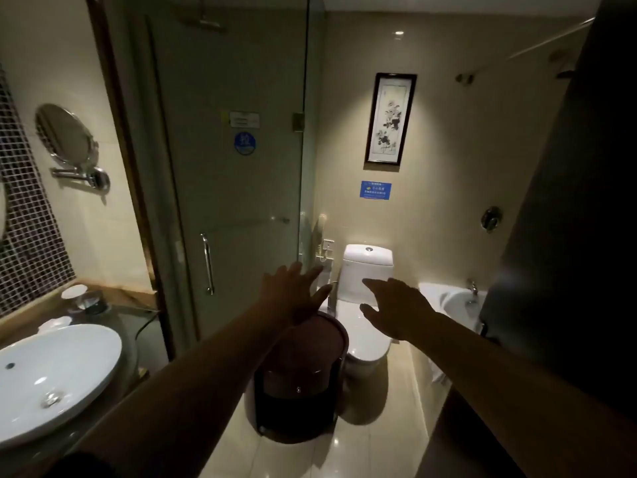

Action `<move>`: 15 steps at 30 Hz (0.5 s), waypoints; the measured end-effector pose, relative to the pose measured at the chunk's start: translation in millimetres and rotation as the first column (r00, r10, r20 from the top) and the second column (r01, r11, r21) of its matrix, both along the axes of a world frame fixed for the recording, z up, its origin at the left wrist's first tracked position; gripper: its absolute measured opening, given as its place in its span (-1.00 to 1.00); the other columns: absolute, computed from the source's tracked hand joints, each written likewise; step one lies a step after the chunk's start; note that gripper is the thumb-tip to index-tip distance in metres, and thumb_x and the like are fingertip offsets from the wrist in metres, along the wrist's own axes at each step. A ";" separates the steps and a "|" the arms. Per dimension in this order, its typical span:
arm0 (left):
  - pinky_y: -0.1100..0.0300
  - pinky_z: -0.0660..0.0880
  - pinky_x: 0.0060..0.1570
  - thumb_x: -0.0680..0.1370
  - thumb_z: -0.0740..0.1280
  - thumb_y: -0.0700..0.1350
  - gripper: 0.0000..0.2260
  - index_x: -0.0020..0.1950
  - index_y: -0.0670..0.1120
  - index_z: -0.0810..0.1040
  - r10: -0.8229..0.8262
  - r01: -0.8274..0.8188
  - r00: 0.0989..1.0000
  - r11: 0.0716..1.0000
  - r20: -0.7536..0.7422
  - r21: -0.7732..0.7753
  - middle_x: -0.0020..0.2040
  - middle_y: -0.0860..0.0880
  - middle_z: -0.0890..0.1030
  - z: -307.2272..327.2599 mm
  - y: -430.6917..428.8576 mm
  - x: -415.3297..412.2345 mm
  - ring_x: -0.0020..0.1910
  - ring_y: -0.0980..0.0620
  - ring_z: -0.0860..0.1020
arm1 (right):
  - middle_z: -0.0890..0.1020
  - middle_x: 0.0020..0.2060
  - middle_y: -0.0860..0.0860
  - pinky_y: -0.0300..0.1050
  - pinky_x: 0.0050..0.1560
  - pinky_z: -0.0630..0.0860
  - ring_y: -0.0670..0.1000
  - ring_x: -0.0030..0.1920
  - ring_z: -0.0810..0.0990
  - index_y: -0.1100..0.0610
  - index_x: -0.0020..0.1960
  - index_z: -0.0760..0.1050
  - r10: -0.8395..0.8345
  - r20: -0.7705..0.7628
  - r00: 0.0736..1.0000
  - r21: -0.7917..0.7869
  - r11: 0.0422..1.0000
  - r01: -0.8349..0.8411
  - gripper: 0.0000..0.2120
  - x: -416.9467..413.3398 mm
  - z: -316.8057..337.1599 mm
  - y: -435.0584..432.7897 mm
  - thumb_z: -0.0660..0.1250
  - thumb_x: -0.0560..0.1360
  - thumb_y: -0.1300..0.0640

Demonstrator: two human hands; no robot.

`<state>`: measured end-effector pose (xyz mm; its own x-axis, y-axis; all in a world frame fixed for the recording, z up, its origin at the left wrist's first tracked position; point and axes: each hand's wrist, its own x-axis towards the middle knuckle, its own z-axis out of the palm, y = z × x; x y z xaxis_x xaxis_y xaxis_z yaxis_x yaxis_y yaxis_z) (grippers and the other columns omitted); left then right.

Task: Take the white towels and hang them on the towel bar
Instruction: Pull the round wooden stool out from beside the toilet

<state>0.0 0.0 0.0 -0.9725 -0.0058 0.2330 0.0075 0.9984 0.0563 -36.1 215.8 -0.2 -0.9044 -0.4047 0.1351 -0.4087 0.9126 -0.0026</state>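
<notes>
Both my arms reach forward into a dim bathroom. My left hand (293, 293) is spread flat with fingers apart, above a dark lidded bin (300, 381). My right hand (396, 307) is also spread, held in front of the white toilet (367, 326). Neither hand holds anything. A thin horizontal bar (248, 222) shows behind the glass shower door. Another long rail (537, 43) runs high along the right wall. No white towel is clearly visible; a pale bit of cloth (437, 372) hangs low beside the bathtub.
A white basin (51, 374) sits on the glass counter at left, with cups behind it. The glass shower door (234, 167) has a vertical handle (208, 263). A bathtub (451, 298) lies at right. A dark door or wall edge (568, 236) fills the right side.
</notes>
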 end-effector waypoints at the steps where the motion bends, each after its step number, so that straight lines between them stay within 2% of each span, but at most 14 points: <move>1: -0.21 0.30 0.37 0.62 -0.02 0.34 -0.45 0.59 0.21 0.12 0.004 -0.004 1.000 1.000 0.011 -0.003 0.57 -0.11 0.28 -3.1 1.9 -2.7 0.48 -0.20 0.33 | 0.46 0.49 0.03 0.11 0.44 0.40 0.15 0.47 0.44 -0.02 0.60 0.20 0.014 0.002 1.000 -0.011 1.000 -0.014 -0.42 -5.0 -2.6 0.7 0.18 0.64 -0.18; 4: -0.22 0.28 0.39 0.63 -0.01 0.33 -0.46 0.59 0.21 0.13 0.010 -0.009 1.000 1.000 0.030 -0.028 0.57 -0.09 0.27 -19.1 2.1 -11.5 0.51 -0.18 0.29 | 0.52 0.44 0.01 0.10 0.39 0.46 0.15 0.40 0.51 -0.05 0.56 0.27 0.036 0.027 0.999 -0.045 0.998 -0.035 -0.48 -18.6 -17.8 1.3 0.20 0.65 -0.14; 8: -0.20 0.30 0.38 0.63 -0.01 0.34 -0.47 0.58 0.21 0.15 0.028 -0.025 0.998 0.999 0.059 -0.036 0.55 -0.08 0.31 -30.0 -9.0 -32.2 0.48 -0.18 0.32 | 0.49 0.46 -0.01 0.11 0.42 0.44 0.14 0.44 0.47 -0.03 0.56 0.27 0.035 0.087 0.996 -0.008 0.999 -0.035 -0.48 -34.9 -33.0 -8.1 0.20 0.65 -0.14; 12: -0.15 0.37 0.33 0.63 -0.03 0.34 -0.46 0.57 0.19 0.20 0.032 -0.040 0.997 0.994 0.072 0.102 0.49 -0.11 0.41 -33.0 -17.9 -62.7 0.41 -0.18 0.42 | 0.55 0.39 0.00 0.09 0.37 0.46 0.12 0.38 0.52 -0.02 0.46 0.38 -0.002 0.076 0.997 -0.047 0.999 0.006 -0.57 -55.6 -31.3 -14.8 0.22 0.64 -0.13; 15: -0.14 0.38 0.33 0.63 -0.02 0.33 -0.47 0.56 0.17 0.23 -0.002 -0.009 0.996 0.991 0.085 0.136 0.48 -0.12 0.42 -43.7 -23.7 -85.2 0.40 -0.19 0.43 | 0.57 0.38 -0.01 0.11 0.37 0.46 0.13 0.38 0.52 -0.03 0.43 0.41 -0.014 0.078 0.997 -0.050 0.999 0.018 -0.60 -70.6 -29.9 -20.2 0.22 0.64 -0.11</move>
<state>-85.2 -23.7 -43.7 -0.9886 -0.0353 0.1466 -0.0066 0.9814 0.1919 -106.7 195.6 -30.2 -0.9194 -0.3844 0.0836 -0.3907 0.9171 -0.0799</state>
